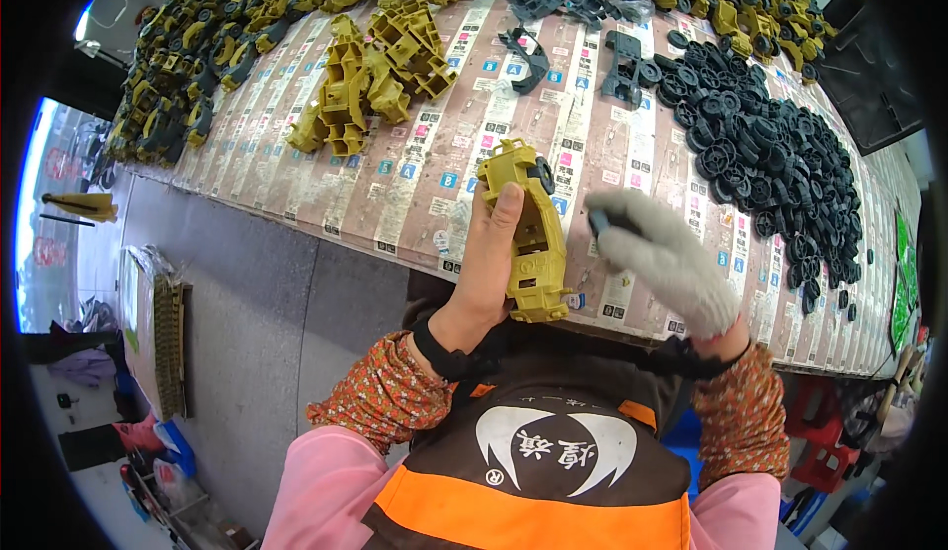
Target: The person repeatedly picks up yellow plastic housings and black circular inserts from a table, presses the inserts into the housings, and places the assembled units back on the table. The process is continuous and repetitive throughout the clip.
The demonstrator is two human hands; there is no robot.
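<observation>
The bare left hand [484, 259] is gripping a yellow toy car body [539, 254] with a dark wheel [544, 175] near its top, while the gloved right hand [664, 259] is pinching a small dark part [597, 221] just beside it. On the table [365, 209], black wheels [765, 150] are lying heaped to the right, and loose yellow car bodies [343, 86] are resting toward the left.

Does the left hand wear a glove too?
No: the left hand gripping the yellow plastic body is bare, while the right hand wears a pale glove.
</observation>
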